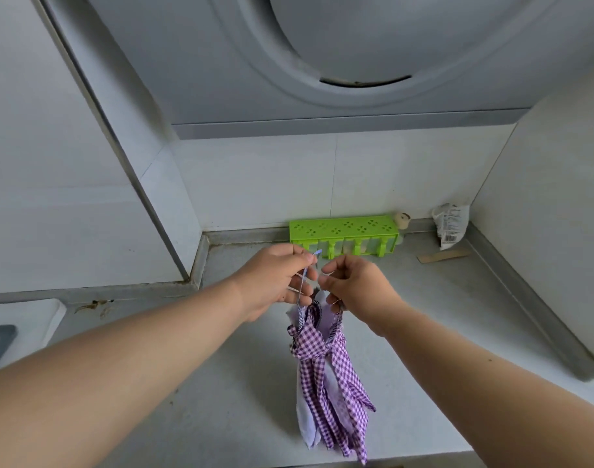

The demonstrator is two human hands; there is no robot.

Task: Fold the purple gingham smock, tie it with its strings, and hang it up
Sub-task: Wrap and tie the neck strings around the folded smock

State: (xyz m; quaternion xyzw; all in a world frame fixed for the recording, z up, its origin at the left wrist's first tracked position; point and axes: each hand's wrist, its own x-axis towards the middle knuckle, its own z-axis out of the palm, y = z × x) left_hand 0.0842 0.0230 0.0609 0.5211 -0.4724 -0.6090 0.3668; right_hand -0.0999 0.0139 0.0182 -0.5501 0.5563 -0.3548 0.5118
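Smock (326, 376) hangs lengthwise downward, loop (305, 275) uppermost between both hands

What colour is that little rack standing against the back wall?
Bright green rack, with cut-out flower shapes along its top; the head view shows it.

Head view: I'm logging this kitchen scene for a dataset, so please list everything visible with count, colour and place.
Smock: one, purple gingham, bundled and tied, hanging from the hands above the counter.
String loop: one, blue-white, pinched at the smock's top.
Hook rack: one, lime green, on the counter by the back wall.
Plastic bag: one, white, back right corner.
Wooden stick: one, tan, flat on the counter right of the rack.
Range hood: one, grey, overhead.
Counter: one, grey.
Left hand: fingers pinch the loop.
Right hand: fingers hold the smock's top.
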